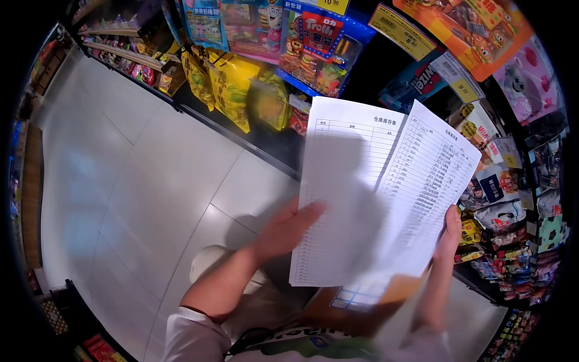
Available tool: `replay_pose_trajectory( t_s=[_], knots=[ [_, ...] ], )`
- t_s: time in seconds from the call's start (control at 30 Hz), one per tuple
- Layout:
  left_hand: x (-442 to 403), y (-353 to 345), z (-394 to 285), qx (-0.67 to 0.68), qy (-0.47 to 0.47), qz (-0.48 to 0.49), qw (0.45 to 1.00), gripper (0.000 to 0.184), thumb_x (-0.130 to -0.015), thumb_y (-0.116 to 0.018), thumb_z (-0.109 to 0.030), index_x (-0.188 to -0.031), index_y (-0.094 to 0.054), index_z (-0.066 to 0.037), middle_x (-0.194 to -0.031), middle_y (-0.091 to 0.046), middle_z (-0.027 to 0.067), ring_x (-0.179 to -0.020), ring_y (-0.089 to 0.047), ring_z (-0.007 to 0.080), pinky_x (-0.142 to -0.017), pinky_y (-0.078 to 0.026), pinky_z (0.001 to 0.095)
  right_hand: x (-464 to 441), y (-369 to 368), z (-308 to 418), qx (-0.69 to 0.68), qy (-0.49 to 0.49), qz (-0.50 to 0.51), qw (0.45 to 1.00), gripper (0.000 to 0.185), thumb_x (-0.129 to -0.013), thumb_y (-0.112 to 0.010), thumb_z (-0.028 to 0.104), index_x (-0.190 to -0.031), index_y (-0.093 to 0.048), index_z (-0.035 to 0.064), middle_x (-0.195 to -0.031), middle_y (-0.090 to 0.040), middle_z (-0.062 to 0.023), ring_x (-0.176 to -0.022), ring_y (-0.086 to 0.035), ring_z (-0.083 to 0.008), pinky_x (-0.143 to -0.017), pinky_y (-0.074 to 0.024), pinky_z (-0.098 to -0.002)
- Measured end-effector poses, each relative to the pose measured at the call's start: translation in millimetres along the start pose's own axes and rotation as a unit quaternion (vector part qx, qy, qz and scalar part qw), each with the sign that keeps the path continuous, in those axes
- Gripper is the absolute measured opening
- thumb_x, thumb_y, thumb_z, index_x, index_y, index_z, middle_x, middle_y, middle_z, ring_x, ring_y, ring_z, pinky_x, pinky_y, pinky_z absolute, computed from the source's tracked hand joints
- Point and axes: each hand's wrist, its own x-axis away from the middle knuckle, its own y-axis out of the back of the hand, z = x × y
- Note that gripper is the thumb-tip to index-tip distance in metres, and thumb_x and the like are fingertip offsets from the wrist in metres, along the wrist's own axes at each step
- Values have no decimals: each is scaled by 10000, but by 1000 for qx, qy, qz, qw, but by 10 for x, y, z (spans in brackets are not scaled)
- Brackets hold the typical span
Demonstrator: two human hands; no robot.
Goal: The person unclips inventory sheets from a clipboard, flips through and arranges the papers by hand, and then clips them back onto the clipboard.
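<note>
Paper sheets (362, 211) bearing printed tables overlap toward three o'clock of centre. Left hand (286, 232) at eight and right hand (447, 236) at four are closed on their outer edges. Bagged sweets (321, 51) occupy eleven; tiled floor (142, 181), nine.
</note>
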Motion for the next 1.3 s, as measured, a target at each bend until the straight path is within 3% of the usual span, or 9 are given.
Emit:
replay_pose_trajectory(
  t_s=[0.2, 0.6, 0.7, 0.77, 0.83, 1.17, 1.2, 1.23, 1.3],
  knots=[
    [87, 403, -250, 43, -64, -156, 985, 364, -1023, -574, -225, -1307, -584, 3, -1191, -666, 80, -1071, -623, 164, -929, -498, 321, -23, -13, 12, -11, -14, -19, 1000, 373, -1059, -494, 241, -1261, -586, -59, -1182, -695, -154, -990, -695, -199, -855, -561, -333],
    [175, 914, -388, 148, -153, -92, 973, 452, -994, -531, -237, -1271, -535, 120, -1184, -661, 215, -1037, -682, 262, -881, -569, 373, -47, -107, -1, -27, -24, -35, 999, 392, -1051, -524, 262, -1241, -594, -73, -1167, -698, -165, -963, -703, -193, -856, -566, -318],
    [128, 743, -390, 184, -143, -170, 957, 466, -1004, -504, -262, -1305, -523, 94, -1050, -690, 184, -856, -714, 258, -754, -595, 347, -60, -8, -25, -25, -32, -9, 999, 396, -1044, -542, 271, -1232, -602, -72, -1156, -704, -158, -958, -702, -186, -853, -564, -313],
    [118, 752, -406, 362, -166, 250, 883, 487, -1016, -484, -321, -1345, -501, 38, -875, -679, 132, -606, -678, 238, -532, -544, 310, -55, -31, -30, -34, -31, -25, 999, 393, -1038, -557, 286, -1203, -618, -65, -1128, -713, -152, -936, -708, -180, -835, -571, -305],
    [10, 792, -369, 426, -118, 357, 823, 542, -1015, -471, -452, -1338, -471, -17, -753, -637, 86, -452, -607, 196, -377, -388, 262, -53, -4, -37, -36, -31, -27, 999, 385, -1038, -557, 286, -1190, -625, -61, -1110, -719, -150, -912, -712, -172, -820, -576, -298],
    [22, 793, -293, 456, -115, 322, 822, 532, -1028, -428, -441, -1344, -449, -13, -759, -620, 109, -444, -598, 189, -364, -402, 260, -38, -55, 3, -42, -38, -15, 998, 383, -1053, -521, 281, -1188, -621, -64, -1082, -723, -150, -896, -713, -156, -800, -578, -281],
    [-6, 757, -323, 462, -112, 337, 812, 381, -1060, -370, -167, -1381, -440, 24, -838, -640, 184, -535, -661, 257, -402, -543, 276, -37, -42, 4, -46, -42, -12, 998, 385, -1055, -517, 274, -1199, -616, -69, -1098, -718, -153, -907, -713, -162, -806, -577, -281],
    [2, 742, -342, 464, -109, 340, 811, 381, -1060, -370, -167, -1381, -440, 24, -838, -640, 184, -535, -661, 257, -402, -543, 276, -33, -26, -1, -45, -40, -16, 998, 385, -1055, -517, 274, -1199, -616, -69, -1098, -718, -153, -907, -713, -162, -806, -577, -281],
    [45, 727, -368, 374, -103, 250, 887, 424, -1063, -348, -244, -1364, -449, 38, -768, -622, 198, -493, -639, 269, -371, -504, 304, -42, 7, -17, -50, -45, -5, 998, 382, -1056, -513, 267, -1202, -616, -71, -1106, -716, -154, -909, -713, -169, -807, -577, -283]
  ],
)
